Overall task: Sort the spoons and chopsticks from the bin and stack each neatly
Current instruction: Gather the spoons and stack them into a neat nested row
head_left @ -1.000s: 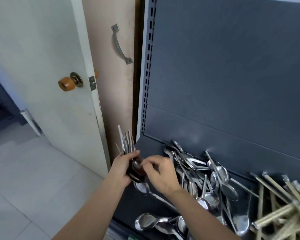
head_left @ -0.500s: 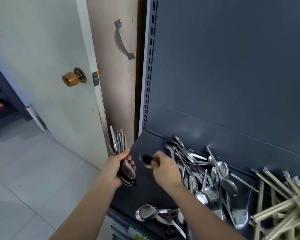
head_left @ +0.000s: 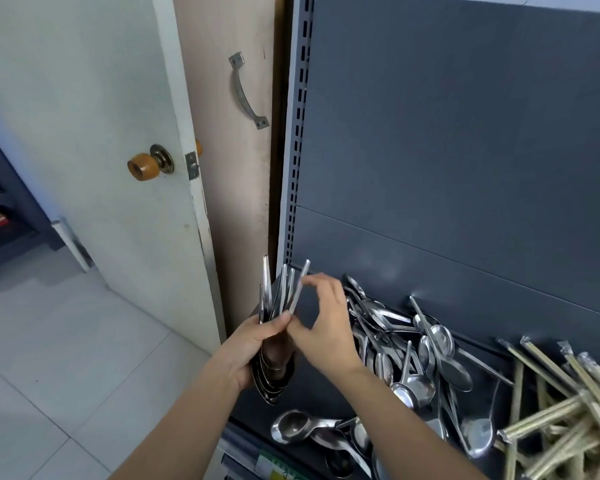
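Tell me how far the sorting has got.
Done: several spoons sit nested in a stack gripped by the left hand. In hand: the right hand pinches one more spoon against that stack. Left: loose spoons lie scattered on the shelf, and the chopsticks at the right lie jumbled, none stacked.
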Demonstrator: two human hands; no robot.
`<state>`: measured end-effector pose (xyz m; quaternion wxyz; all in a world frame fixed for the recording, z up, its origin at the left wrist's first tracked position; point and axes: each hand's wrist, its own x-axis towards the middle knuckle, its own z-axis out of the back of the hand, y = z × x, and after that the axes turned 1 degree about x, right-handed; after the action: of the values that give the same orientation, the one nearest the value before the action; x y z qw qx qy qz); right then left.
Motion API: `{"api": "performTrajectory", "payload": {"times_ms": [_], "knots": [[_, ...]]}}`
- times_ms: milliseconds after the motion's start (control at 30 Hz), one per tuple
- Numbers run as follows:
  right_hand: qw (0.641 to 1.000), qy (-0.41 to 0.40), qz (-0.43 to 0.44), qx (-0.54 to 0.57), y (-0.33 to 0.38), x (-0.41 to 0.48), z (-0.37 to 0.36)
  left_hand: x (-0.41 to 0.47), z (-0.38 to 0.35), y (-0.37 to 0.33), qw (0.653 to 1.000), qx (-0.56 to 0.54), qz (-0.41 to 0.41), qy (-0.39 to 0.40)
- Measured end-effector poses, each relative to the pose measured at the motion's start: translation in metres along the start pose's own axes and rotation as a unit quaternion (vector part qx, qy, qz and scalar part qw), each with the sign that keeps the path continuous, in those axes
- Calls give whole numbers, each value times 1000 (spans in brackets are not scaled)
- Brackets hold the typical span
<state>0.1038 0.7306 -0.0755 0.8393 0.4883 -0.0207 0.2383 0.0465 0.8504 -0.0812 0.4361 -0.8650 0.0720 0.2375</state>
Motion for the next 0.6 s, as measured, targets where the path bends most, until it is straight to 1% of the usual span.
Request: {"api": "performTrajectory", "payload": {"times_ms": [33,67,100,133,167,200,267,333,433,533,600], "knots": [[997,-22,-49,57,2,1,2,2,-1,0,1000,22,-20,-9],[984,-16,-114,139,6,3,5,4,-2,0,998,48,-39,-16],[958,16,-173,228,10,4,8,5,-5,0,995,85,-56,-21],[927,57,-210,304,12,5,10,7,-8,0,987,139,-79,-18],[907,88,-227,344,14,6,11,7,-12,0,975,196,-104,-7],[899,104,-230,359,16,7,12,8,-15,1,961,245,-130,9],[903,88,-234,350,20,9,11,9,-20,5,942,293,-161,23],[913,67,-237,325,22,11,8,9,-24,9,937,309,-159,16],[927,63,-220,298,19,11,7,8,-31,11,927,336,-167,26],[922,100,-189,323,16,14,15,7,-36,7,933,319,-165,38],[928,117,-187,301,15,18,18,8,-37,5,939,305,-152,45]]}}
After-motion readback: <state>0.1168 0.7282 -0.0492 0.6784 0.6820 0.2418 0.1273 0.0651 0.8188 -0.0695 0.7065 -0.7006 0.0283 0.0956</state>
